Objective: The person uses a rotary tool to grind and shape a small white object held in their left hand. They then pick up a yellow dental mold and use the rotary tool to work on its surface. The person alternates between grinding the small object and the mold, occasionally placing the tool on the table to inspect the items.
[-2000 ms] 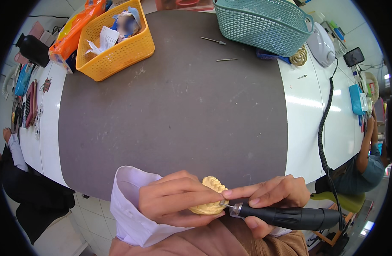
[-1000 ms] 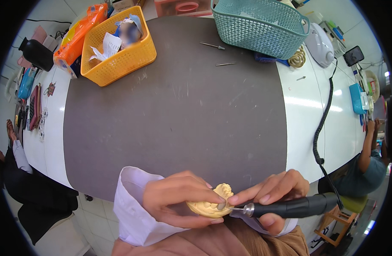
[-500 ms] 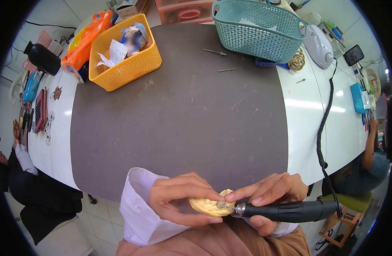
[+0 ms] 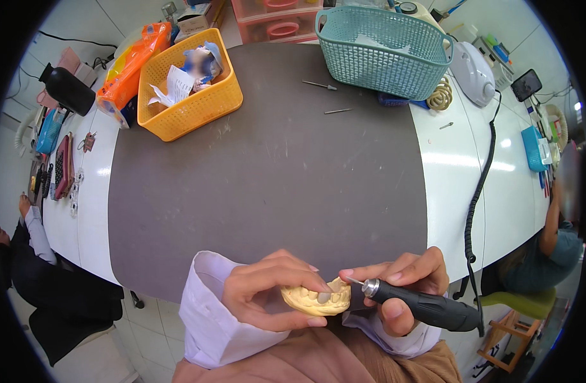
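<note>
A yellow plaster dental model [image 4: 316, 303], with a row of teeth and one greyish tooth, is gripped by my left hand [image 4: 270, 290], thumb below and fingers on top. My right hand [image 4: 411, 284] is closed around a black rotary handpiece [image 4: 430, 309] with a metal collar. Its thin bur [image 4: 354, 280] points left toward the model's upper right edge. My right index fingertip is close to the bur and the model's rim; whether it touches the model I cannot tell. Both hands are in front of the grey mat's [image 4: 267, 185] near edge.
A yellow basket [image 4: 197, 118] holding papers stands far left, a teal basket [image 4: 382, 70] far right. Two loose burs [image 4: 338, 112] lie before the teal one. The handpiece's coiled cord [image 4: 475, 217] runs along the right to a white control unit [image 4: 472, 73]. People sit at both sides.
The handpiece has drawn back from the greyish tooth and now slants down to the right. The model has tilted, showing more of its tooth fronts.
</note>
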A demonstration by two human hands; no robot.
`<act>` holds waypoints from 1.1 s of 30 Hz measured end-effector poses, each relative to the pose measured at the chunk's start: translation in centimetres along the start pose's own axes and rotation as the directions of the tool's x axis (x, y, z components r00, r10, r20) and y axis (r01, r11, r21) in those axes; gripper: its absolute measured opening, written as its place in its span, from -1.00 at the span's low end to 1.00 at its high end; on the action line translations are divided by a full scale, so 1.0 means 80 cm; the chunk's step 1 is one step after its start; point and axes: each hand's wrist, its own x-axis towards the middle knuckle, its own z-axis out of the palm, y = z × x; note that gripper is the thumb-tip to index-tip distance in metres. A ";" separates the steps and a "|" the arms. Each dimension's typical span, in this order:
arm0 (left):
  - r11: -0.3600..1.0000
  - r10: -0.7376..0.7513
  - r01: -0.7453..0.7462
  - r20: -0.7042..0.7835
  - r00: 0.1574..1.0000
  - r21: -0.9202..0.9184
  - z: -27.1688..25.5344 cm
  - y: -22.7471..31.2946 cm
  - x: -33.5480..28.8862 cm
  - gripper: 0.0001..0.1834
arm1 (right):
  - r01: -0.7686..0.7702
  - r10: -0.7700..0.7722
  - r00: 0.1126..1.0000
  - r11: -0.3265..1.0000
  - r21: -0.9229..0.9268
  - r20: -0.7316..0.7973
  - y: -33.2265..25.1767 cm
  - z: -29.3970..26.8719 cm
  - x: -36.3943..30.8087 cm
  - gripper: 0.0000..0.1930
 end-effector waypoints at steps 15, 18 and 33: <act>0.934 -0.206 0.134 -0.194 0.959 -0.331 0.064 0.000 -0.007 -0.62 | 0.250 -0.332 0.872 0.934 -0.257 -0.360 0.031 0.030 0.010 -0.64; 0.903 -0.245 0.154 -0.185 0.952 -0.402 0.064 -0.001 -0.007 -0.63 | 0.242 -0.345 0.874 0.919 -0.311 -0.341 0.032 0.028 0.010 -0.64; 0.910 -0.257 0.192 -0.136 0.957 -0.369 0.051 -0.002 -0.008 -0.66 | 0.158 -0.243 0.937 0.935 -0.318 -0.249 0.017 0.019 0.012 -0.63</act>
